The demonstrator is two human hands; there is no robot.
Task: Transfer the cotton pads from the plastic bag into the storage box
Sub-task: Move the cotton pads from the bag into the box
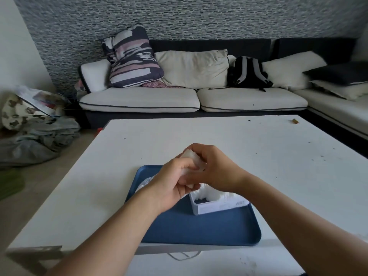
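Both forearms reach in from the bottom edge and meet above the far half of the tray [209, 230], which sits on the near part of the white table [258, 156]. Left hand [171, 182] is curled shut around the lower part of the bag [148, 181], whose crinkled clear plastic trails out past the wrist toward the tray's left rim. Right hand [215, 168] is cupped over the bag's upper end, fingers closed on a white stack of pads [194, 158] that shows between the two hands; whether it grips pads alone or pads through plastic cannot be told. That stack runs on a slant, from up-left and farther off to down-right and nearer. The box [219, 202] stands on the tray directly below and slightly nearer than the right hand, its long side running left to right, with white pads already filling most of it and a dark bare patch at its left end. Judging by this, the right hand is the nearer one to the box, and the coming move turns on a short drop downward and toward the person, with the free space lying at the box's left end, close under the left hand's knuckles.
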